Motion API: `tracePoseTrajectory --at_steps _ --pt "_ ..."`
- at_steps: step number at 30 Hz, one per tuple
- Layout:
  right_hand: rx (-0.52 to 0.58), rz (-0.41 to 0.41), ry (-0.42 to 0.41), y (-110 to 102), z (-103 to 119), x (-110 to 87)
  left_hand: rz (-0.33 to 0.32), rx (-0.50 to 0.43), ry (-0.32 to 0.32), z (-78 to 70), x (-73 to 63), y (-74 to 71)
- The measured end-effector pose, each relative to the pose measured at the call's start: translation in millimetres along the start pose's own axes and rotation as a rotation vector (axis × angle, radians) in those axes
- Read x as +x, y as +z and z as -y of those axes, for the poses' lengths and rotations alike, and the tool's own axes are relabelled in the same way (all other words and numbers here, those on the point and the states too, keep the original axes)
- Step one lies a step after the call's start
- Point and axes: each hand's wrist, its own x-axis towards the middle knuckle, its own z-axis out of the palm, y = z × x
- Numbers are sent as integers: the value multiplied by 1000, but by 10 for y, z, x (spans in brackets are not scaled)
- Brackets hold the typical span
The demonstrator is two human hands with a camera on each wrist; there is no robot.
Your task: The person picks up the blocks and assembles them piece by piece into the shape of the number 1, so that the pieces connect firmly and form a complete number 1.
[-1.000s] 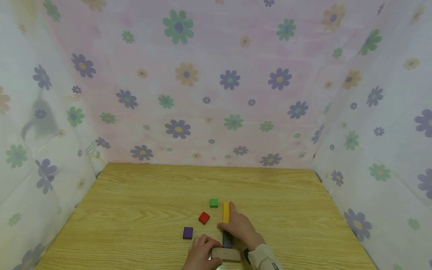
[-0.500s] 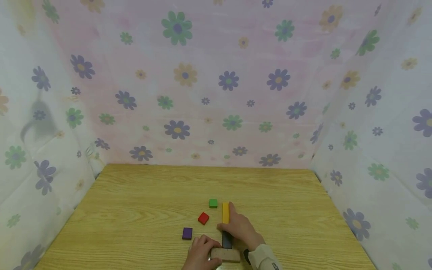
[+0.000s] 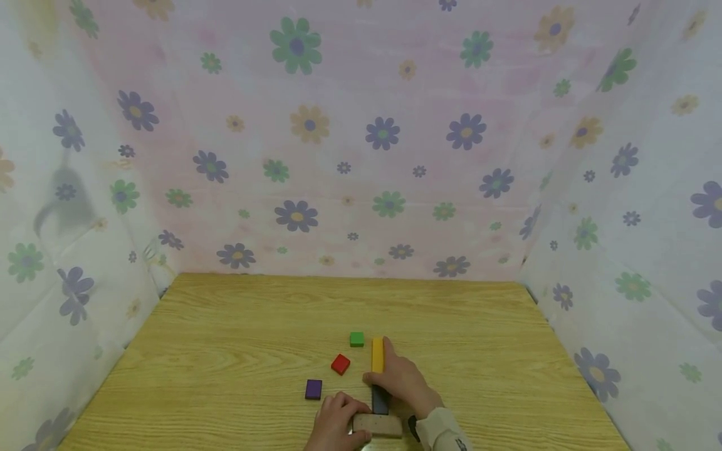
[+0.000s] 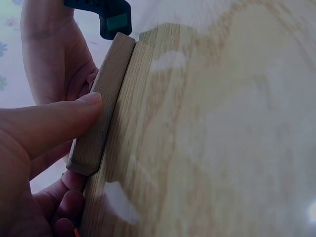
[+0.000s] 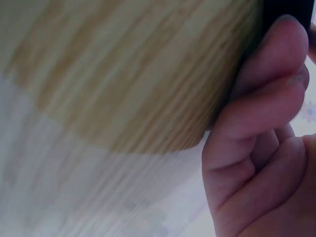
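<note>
A plain wooden block (image 3: 385, 426) lies crosswise near the table's front, and my left hand (image 3: 337, 421) grips its left end. In the left wrist view, the thumb presses the side of that wooden block (image 4: 101, 111), with fingers behind it. A dark block (image 3: 380, 401) runs away from it, end right at its far side. In line beyond comes a yellow block (image 3: 377, 355). My right hand (image 3: 402, 381) holds the yellow block, thumb at its near left corner and index finger along its right side. The right wrist view shows curled fingers (image 5: 276, 106) beside the dark block (image 5: 286, 9).
Left of the row lie a green block (image 3: 357, 339), a red block (image 3: 341, 364) set at an angle, and a purple block (image 3: 313, 389). They rest on a wood-grain table (image 3: 237, 332). Flowered cloth (image 3: 350, 125) walls in the back and both sides.
</note>
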Motion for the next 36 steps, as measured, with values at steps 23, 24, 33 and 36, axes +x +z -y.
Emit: tracePoseTrajectory --at_steps 23,24,33,36 --pt "73 14 18 -24 14 -41 -6 2 7 -15 -11 -1" --pt "81 15 24 -23 12 -39 -6 5 2 -15 -12 1" --pt "205 33 39 -31 -78 -37 -1 7 -14 -21 -8 8" --pt "270 40 58 -32 -111 -50 -11 7 -4 -27 -7 8"
